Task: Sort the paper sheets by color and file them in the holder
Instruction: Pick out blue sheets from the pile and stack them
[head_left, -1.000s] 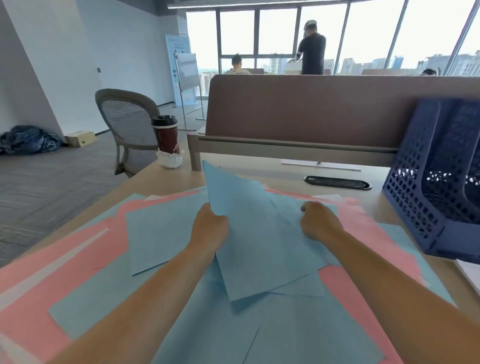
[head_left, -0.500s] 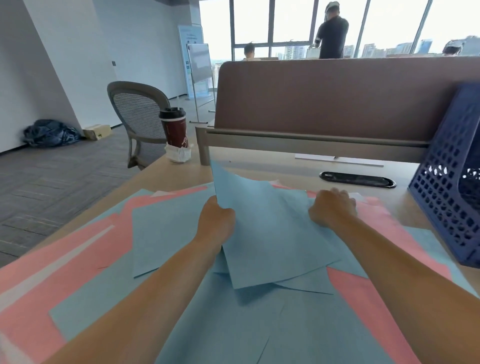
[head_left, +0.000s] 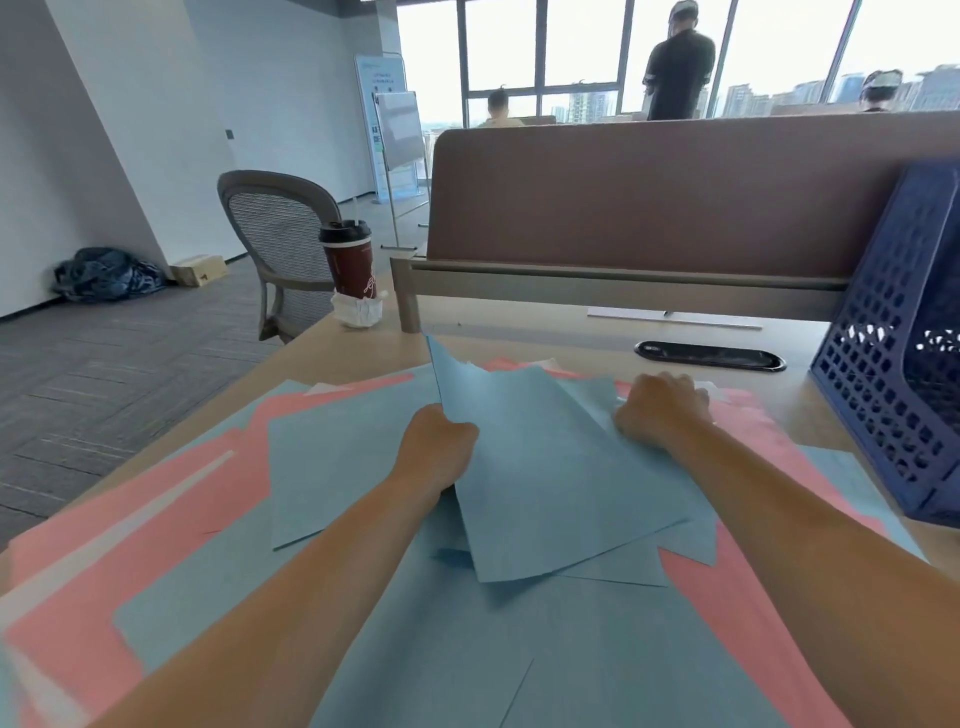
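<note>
Blue and pink paper sheets lie spread and overlapping across the desk. My left hand (head_left: 439, 447) grips the left edge of a blue sheet (head_left: 545, 478), which is lifted at its far corner above the pile. My right hand (head_left: 662, 415) rests with curled fingers on another blue sheet (head_left: 597, 400) at the far side of the pile; what its fingertips hold is hidden. Pink sheets (head_left: 722, 597) show between the blue ones. The dark blue perforated file holder (head_left: 883, 395) stands at the right edge of the desk.
A dark red coffee cup (head_left: 349, 265) stands on a crumpled napkin at the desk's far left corner. A brown partition (head_left: 649, 192) runs along the back, with a black cable grommet (head_left: 709, 356) before it. A mesh chair (head_left: 280, 234) is off to the left. People are by the windows.
My right hand has slid a little farther away along the pile's far edge. My left hand keeps its grip on the lifted blue sheet. The view has shifted left, cutting off more of the holder.
</note>
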